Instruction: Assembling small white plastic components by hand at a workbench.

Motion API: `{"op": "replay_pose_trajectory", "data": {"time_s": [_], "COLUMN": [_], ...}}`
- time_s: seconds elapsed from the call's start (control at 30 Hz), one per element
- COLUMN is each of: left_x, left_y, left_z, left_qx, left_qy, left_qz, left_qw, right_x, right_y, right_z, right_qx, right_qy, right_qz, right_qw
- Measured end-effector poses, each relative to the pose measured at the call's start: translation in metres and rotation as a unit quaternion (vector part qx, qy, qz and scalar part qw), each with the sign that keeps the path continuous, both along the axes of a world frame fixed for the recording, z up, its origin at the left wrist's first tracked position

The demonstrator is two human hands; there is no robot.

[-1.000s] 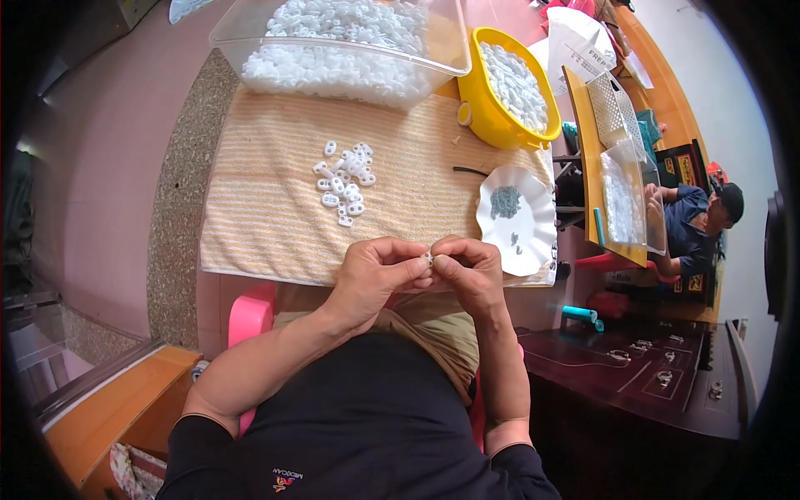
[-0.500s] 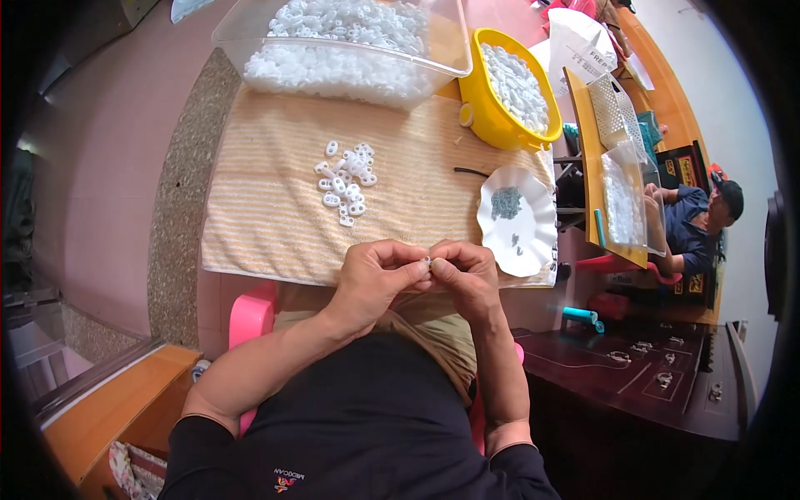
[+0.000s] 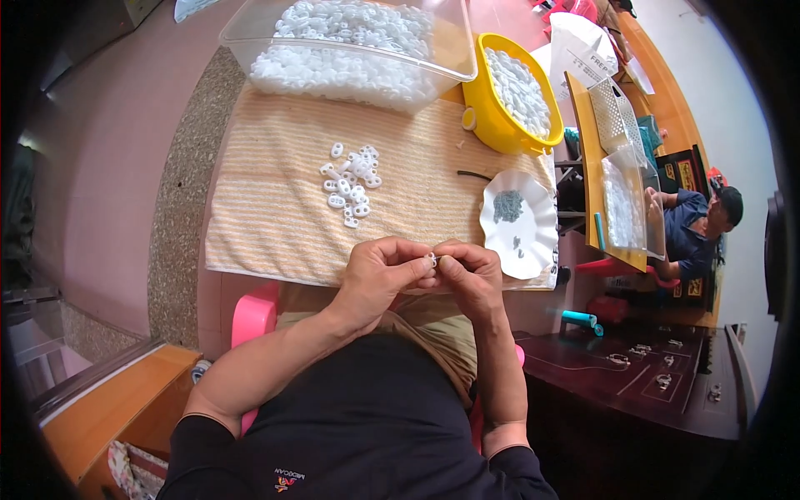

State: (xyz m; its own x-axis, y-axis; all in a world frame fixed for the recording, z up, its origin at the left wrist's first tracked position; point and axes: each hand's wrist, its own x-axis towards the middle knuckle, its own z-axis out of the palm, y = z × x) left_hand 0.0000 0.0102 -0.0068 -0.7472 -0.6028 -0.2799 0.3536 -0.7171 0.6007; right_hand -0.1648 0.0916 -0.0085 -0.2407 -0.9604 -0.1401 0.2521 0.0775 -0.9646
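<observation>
In front of my body, just beyond the towel's near edge, my left hand pinches a small white plastic piece between thumb and forefinger. The tips of my right hand meet it from the other side, also pinched; what they hold is too small to make out. A loose pile of white oval two-holed plastic pieces lies on the striped towel beyond my hands. Right of them is a white wavy-rimmed plate with a heap of tiny grey parts and a few separate ones.
A clear bin full of white pieces stands at the far edge, beside a yellow basin of white parts. A short black strip lies near the plate. At right, another person sits by a table with a clear tray.
My fingertips have drawn slightly apart, so more of the white piece shows between them. The whole view has shifted a little; the pile and plate look the same.
</observation>
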Motion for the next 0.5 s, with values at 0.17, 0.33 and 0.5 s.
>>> {"op": "replay_pose_trajectory", "data": {"time_s": [0.17, 0.33, 0.5], "left_x": [0.0006, 0.0008, 0.0018], "left_y": [-0.0011, -0.0015, -0.0012], "left_z": [-0.0001, 0.0020, 0.0010], "left_qx": [0.002, 0.018, 0.014], "left_qy": [-0.006, -0.005, 0.006], "left_qz": [0.001, -0.003, 0.001], "left_qw": [1.000, 1.000, 1.000], "right_x": [-0.0013, -0.0047, -0.0077], "right_y": [0.0013, 0.0024, 0.0008], "right_z": [0.0027, 0.0018, 0.0028], "right_qx": [0.014, 0.008, -0.004], "right_qy": [-0.021, 0.017, 0.054], "right_qz": [-0.010, -0.023, 0.003], "right_qw": [1.000, 1.000, 0.999]}}
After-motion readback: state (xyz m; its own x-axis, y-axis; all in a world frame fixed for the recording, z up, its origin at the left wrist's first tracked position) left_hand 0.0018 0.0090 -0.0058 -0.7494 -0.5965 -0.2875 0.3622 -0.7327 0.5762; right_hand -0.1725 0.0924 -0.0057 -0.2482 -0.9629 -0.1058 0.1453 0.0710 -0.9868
